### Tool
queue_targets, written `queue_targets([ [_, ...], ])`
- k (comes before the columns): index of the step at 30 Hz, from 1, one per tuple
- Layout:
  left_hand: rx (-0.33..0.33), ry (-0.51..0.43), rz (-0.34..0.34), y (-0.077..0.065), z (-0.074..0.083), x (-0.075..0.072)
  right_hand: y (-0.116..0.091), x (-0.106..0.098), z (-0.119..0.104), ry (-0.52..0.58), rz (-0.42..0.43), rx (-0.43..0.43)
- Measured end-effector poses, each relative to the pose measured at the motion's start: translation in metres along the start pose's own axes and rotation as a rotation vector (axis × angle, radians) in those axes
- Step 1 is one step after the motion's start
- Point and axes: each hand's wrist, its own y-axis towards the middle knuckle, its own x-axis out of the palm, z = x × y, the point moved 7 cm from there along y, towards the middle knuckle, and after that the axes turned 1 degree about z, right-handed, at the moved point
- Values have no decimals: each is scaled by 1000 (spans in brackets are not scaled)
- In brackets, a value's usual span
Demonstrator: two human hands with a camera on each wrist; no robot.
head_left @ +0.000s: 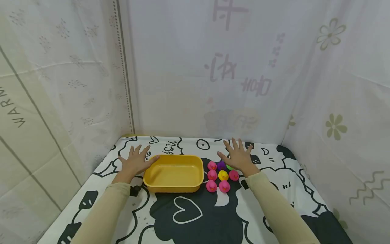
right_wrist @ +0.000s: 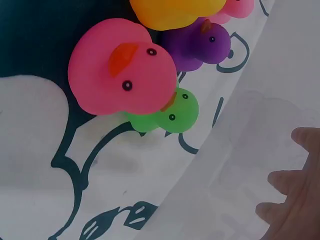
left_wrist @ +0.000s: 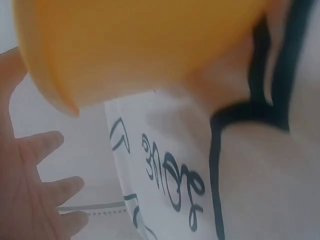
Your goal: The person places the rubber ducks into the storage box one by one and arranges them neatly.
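My left hand (head_left: 135, 164) is spread beside the yellow plastic basin (head_left: 173, 173), its thumb overlapping the rim at the upper left corner. In the left wrist view the basin wall (left_wrist: 140, 45) fills the top, with the spread fingers (left_wrist: 45, 146) at the left. My right hand (head_left: 240, 158), fingers fanned out and holding nothing, is just behind and right of a cluster of rubber ducks. Among them are several pink ducks (head_left: 211, 186), a yellow duck (head_left: 223, 175), a purple duck (head_left: 221, 165) and a green duck (right_wrist: 181, 111), partly hidden by a pink one.
A white cloth with black drawings (head_left: 134, 206) covers the table, with a dark patch (head_left: 201, 227) under the ducks. Pale patterned curtains (head_left: 182, 67) hang behind the table and along both sides.
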Motion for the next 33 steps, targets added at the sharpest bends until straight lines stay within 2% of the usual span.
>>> queue_targets([
  [3,-19,-86,-29,2,-1,4,0,3,-5,43,2,-54],
  [6,-29,-273,-77,3,-6,11,-2,8,-12,132,3,-155],
  [8,-49,-481,-138,2,-11,18,-4,14,-19,220,-26,-210],
  [10,-82,-730,-195,-1,-18,28,-7,22,-24,302,-78,-240],
  [13,-154,-1063,-230,-7,-25,44,-11,33,-30,385,-165,-236],
  [15,-182,-1225,-230,-9,-27,56,-13,38,-33,392,-203,-234],
  [17,-184,-1320,-219,-10,-24,64,-14,40,-35,396,-224,-239],
  [20,-163,-1377,-195,-8,-19,71,-15,39,-39,398,-227,-262],
  [23,-133,-1375,-152,-6,-16,71,-15,37,-41,407,-197,-289],
  [28,-126,-1341,-153,-6,-18,75,-12,44,-40,402,-185,-311],
  [33,-114,-1364,-129,-2,-20,78,-8,48,-39,422,-173,-302],
])
